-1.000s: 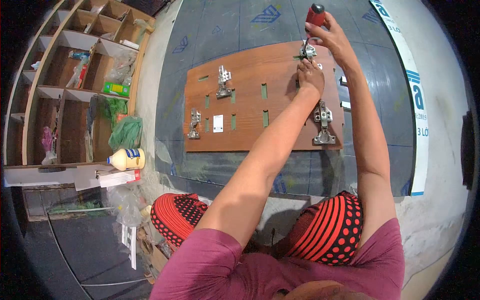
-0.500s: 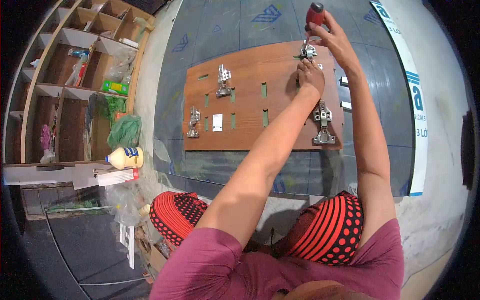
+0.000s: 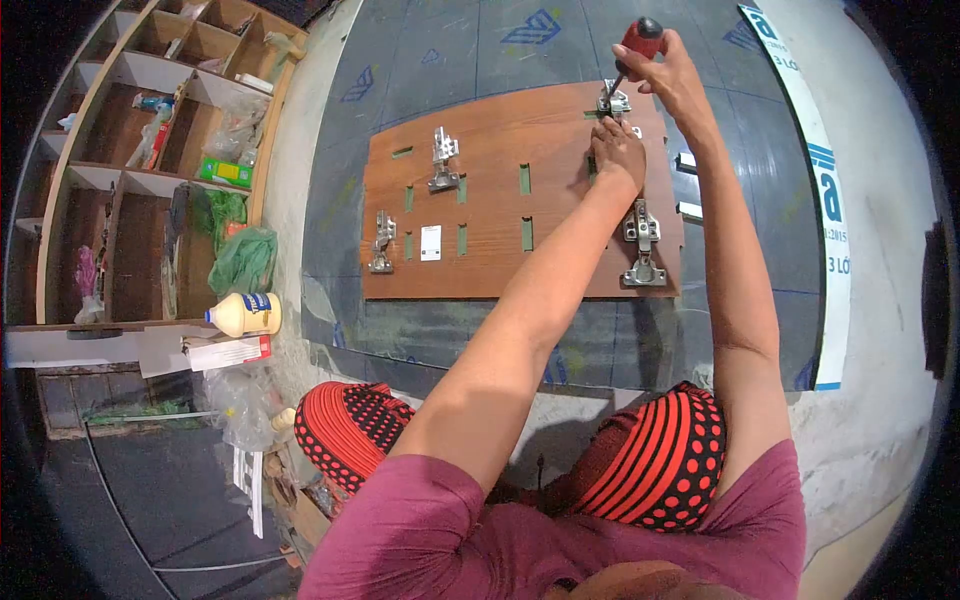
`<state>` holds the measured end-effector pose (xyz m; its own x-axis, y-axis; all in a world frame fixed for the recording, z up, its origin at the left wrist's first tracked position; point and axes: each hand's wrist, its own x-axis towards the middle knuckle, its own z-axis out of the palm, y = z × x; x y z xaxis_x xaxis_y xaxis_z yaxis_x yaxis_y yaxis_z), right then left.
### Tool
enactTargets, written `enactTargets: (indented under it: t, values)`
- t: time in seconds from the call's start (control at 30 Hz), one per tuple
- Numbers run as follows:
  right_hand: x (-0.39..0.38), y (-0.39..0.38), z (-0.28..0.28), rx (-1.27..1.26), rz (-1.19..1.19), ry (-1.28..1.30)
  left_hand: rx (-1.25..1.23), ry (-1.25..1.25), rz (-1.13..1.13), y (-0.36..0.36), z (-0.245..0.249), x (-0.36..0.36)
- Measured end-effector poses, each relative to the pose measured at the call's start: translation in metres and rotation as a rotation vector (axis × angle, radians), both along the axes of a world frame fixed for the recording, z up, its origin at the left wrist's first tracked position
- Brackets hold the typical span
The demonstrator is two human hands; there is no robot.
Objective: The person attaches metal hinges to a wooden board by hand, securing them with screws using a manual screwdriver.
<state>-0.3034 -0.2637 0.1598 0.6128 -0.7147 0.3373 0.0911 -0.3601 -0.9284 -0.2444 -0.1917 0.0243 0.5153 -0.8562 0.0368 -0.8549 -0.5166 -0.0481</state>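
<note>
My right hand (image 3: 672, 80) is wrapped round the red and black handle of a screwdriver (image 3: 642, 40), which is tilted with its shaft pointing down at a metal cabinet hinge (image 3: 617, 101). That hinge sits at the far right corner of a brown wooden panel (image 3: 490, 205) with slots cut through it. My left hand (image 3: 617, 152) is closed at the near side of the same hinge; its fingertips are partly hidden. More hinges stand on the panel: one at the near right (image 3: 643, 245), another at the far left (image 3: 443, 160), and a third at the near left (image 3: 382, 242).
Dark sheeting with blue print (image 3: 450, 340) lies under the panel, with a white lettered edge (image 3: 828, 210) on the right. To the left are wooden shelf compartments (image 3: 120, 120) with bags, a yellowish bottle (image 3: 245, 314) and a green bag (image 3: 243, 260). A white label (image 3: 431, 243) lies on the panel.
The screwdriver handle has tipped a little to the right and towards me, with my right hand turning along. My left hand stays at the hinge. The whole view has shifted slightly.
</note>
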Motion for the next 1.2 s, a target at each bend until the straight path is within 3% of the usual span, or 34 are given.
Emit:
enactTargets:
  t: [0.1, 0.17, 0.3, 0.4, 0.47, 0.53, 0.6, 0.67, 0.73, 0.8, 0.87, 0.9, 1.07, 1.2]
  values:
    - [0.004, 0.0, -0.001, -0.013, -0.159, 0.181, 0.029, -0.002, 0.007, -0.004, -0.005, 0.003]
    - [0.002, 0.001, -0.004, 0.004, -0.131, 0.003, 0.022, 0.016, -0.003, -0.003, -0.006, 0.003]
    - [-0.003, 0.008, 0.0, 0.111, -0.101, -0.081, 0.097, 0.082, -0.018, 0.0, 0.007, 0.005]
    - [0.0, 0.019, 0.008, 0.082, -0.106, -0.13, 0.076, 0.225, -0.096, 0.026, 0.048, 0.017]
    - [0.003, 0.034, 0.022, 0.073, -0.071, -0.132, 0.025, 0.177, -0.139, 0.049, 0.062, 0.041]
    - [0.011, 0.05, 0.037, 0.076, -0.048, -0.129, -0.21, 0.14, -0.149, 0.08, 0.05, 0.073]
    - [0.026, 0.072, 0.057, 0.003, 0.052, 0.026, -0.171, 0.084, -0.012, 0.124, 0.052, 0.108]
    - [0.056, 0.08, 0.062, -0.094, 0.106, 0.106, -0.153, 0.27, 0.172, 0.172, 0.075, 0.13]
    - [0.089, 0.103, 0.075, -0.167, 0.246, 0.19, -0.106, 0.189, 0.213, 0.206, 0.075, 0.154]
    - [0.118, 0.126, 0.086, -0.205, 0.261, 0.248, -0.052, 0.123, 0.25, 0.219, 0.06, 0.167]
    - [0.144, 0.138, 0.093, -0.252, 0.272, 0.314, 0.019, 0.265, 0.285, 0.218, 0.046, 0.175]
    - [0.158, 0.142, 0.091, -0.218, 0.272, 0.301, -0.131, 0.279, 0.379, 0.221, 0.045, 0.161]
    - [0.193, 0.163, 0.073, -0.247, 0.22, 0.281, 0.026, 0.452, 0.345, 0.237, 0.063, 0.156]
    - [0.202, 0.176, 0.059, -0.367, 0.179, 0.26, -0.001, 0.318, 0.253, 0.247, 0.049, 0.16]
